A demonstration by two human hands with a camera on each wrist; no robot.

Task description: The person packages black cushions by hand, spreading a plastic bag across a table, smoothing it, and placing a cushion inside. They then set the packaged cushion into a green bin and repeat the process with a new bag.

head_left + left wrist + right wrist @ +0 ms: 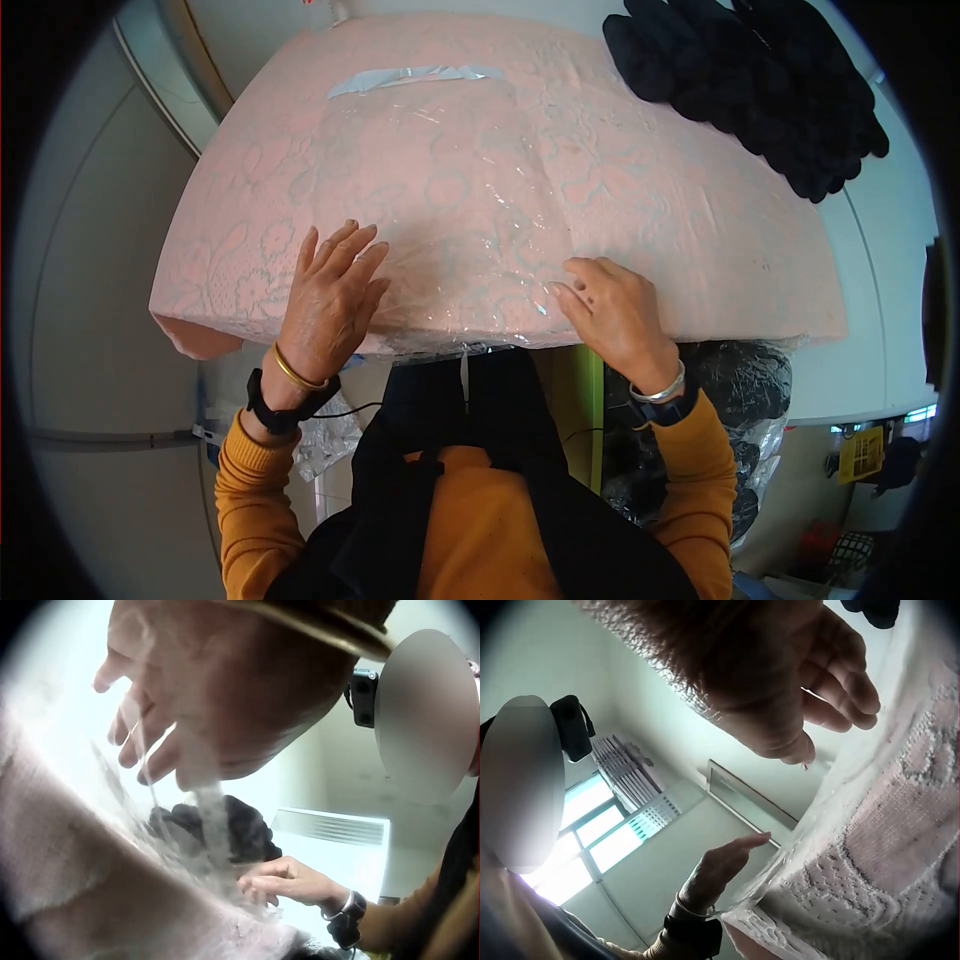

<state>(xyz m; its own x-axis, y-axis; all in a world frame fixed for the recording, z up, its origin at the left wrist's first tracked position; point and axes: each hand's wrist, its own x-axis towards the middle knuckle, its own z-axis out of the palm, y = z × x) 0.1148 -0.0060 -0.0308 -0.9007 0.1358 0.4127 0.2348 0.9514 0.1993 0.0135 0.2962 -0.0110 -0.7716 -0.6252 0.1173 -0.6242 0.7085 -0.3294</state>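
Observation:
A clear plastic bag (470, 200) lies on a pink lace-patterned cloth (250, 200), a whitish strip (415, 77) along its far end. Over the left part of the near edge is my left hand (335, 295), fingers extended and slightly spread. My right hand (620, 315) is by the bag's near right side, fingers loosely bent, with a gap between thumb and forefinger. In the right wrist view, that hand (795, 690) shows nothing between its fingers. Clear film (214, 825) crosses in front of the left hand (232, 690) in the left wrist view.
A heap of black, rounded, soft-looking pieces (750, 90) sits at the back right of the white table (880, 300). Below the near right edge stands a plastic-wrapped dark bundle (740, 400). Crumpled clear plastic (330, 440) is low on the left.

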